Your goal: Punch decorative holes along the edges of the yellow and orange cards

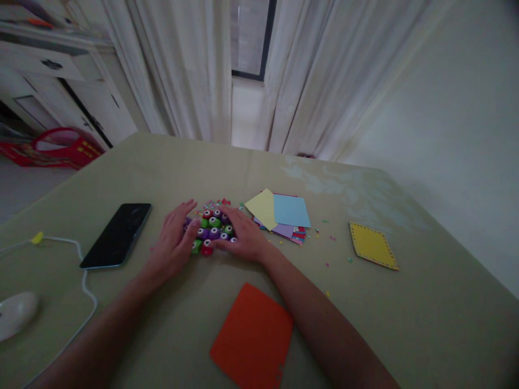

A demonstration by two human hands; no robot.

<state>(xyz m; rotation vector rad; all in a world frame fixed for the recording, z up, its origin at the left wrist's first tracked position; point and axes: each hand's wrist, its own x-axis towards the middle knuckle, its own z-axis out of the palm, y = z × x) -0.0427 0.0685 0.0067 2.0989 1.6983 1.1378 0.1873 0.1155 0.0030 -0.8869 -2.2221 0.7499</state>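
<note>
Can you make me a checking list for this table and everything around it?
Surface: green table, pale patches at the far right.
Job's things: red, green and purple eyeball-like pieces, bunched together.
Clutter: colourful bits, stacked papers, orange sheet, yellow square, tablet, mouse.
Hands: left hand and right hand cupped around the pieces.
Cables: white cable beside the tablet.
Surroundings: curtains, window, white cabinet, red bag.

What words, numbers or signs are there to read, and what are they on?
None can be read.
Red bag with a looped handle: yellow marks, too blurred to read.
Small round red, green and purple pieces: any lettering would be too small to read.
</note>
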